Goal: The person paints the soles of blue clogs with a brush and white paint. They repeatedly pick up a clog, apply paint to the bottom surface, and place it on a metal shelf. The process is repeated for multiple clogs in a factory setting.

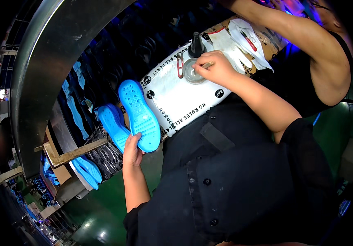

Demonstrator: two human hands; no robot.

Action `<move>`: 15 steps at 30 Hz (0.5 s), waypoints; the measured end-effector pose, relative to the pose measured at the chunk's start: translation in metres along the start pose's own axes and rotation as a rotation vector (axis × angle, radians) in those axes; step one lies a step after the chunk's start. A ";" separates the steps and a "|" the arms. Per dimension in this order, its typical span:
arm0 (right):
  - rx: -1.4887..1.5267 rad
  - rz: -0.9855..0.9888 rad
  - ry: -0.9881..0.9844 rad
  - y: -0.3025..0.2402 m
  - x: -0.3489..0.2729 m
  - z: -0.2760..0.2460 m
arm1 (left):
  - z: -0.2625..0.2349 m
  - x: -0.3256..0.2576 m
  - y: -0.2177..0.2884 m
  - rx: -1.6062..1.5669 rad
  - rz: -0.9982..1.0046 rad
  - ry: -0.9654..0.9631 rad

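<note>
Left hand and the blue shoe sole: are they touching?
Touching. The head view shows the left hand gripping the heel end of the blue shoe sole, its thumb lying over the sole's edge.

Dim scene overall, with black fisheye vignette at all four corners and straight edges bending hard toward the rim. Centre is sharp and evenly lit from above; the white printed plastic sheet [180, 96] looks brightest, with glare patches on the glossy green floor [94, 229] lower left. Purple-blue light spills in upper right; the far left edge is blurred and smeared.
</note>
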State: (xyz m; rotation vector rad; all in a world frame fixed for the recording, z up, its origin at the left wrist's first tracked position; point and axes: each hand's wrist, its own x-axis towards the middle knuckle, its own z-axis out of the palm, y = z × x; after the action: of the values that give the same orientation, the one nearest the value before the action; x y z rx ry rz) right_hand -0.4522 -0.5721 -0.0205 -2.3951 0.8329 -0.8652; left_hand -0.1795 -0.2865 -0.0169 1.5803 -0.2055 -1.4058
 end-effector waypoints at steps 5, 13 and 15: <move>0.348 0.316 0.007 -0.013 0.002 -0.027 | 0.009 -0.002 0.003 -0.175 -0.007 -0.100; 1.014 0.627 0.275 -0.034 -0.013 -0.040 | 0.082 -0.013 0.019 0.044 0.540 0.024; 1.079 0.582 0.222 -0.056 -0.015 -0.051 | 0.098 -0.014 0.023 0.160 0.690 0.130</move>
State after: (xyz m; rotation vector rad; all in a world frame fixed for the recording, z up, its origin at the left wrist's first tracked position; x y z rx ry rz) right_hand -0.4753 -0.5331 0.0418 -1.0686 0.7808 -0.9795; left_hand -0.2549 -0.3410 0.0224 1.5144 -0.7230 -0.7602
